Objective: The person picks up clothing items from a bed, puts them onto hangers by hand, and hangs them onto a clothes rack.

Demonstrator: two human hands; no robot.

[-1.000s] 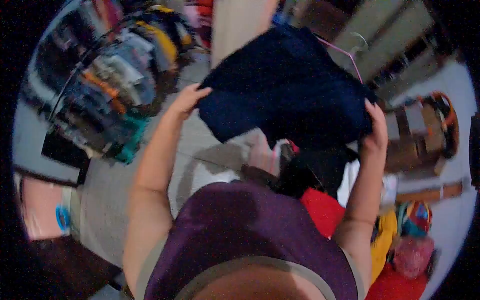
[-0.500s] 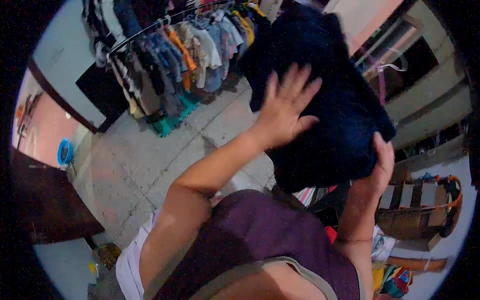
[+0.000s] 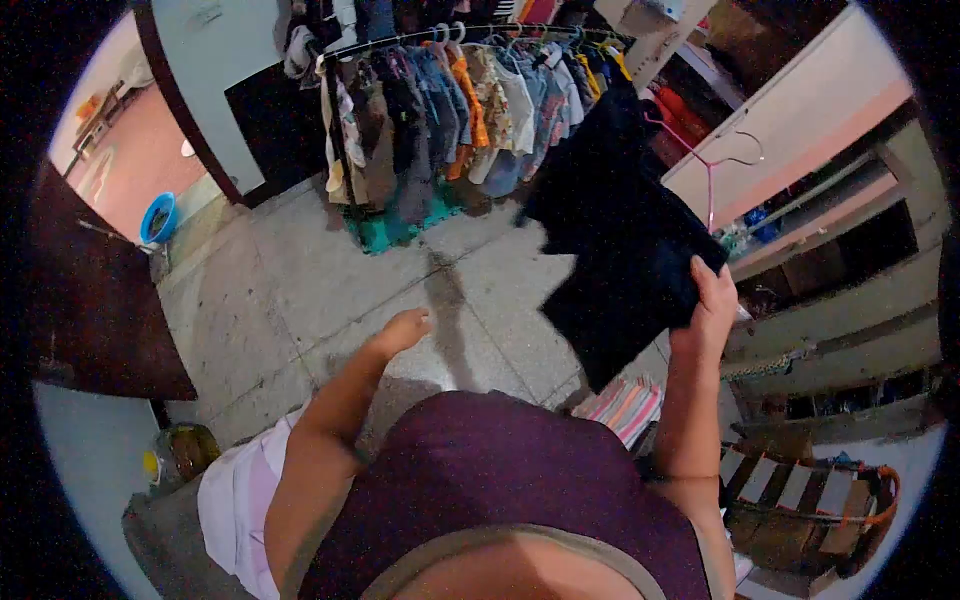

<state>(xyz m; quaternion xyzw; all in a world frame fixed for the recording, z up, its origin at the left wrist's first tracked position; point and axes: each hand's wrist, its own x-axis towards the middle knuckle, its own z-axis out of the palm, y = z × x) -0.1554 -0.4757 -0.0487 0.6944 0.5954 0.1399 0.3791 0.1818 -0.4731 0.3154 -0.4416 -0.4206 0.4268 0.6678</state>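
Note:
A dark, nearly black garment hangs in front of me on a pink hanger; its exact kind is hard to make out. My right hand grips its right edge just below the hanger, thumb on the near side. The hanger's hook points up and to the right. Out to the left, my left hand is away from the cloth, over the floor. Its fingers are curled together, and nothing shows in them.
A rack of small hanging clothes stands ahead, with a green cloth beneath it. Shelves line the right side, above a basket. A striped cloth lies below the garment. A blue basin sits by the doorway.
My left hand has come off the garment's front and dropped down to the left, its fingers no longer spread. The garment hangs lower and further right, my right hand still on it. The view has turned.

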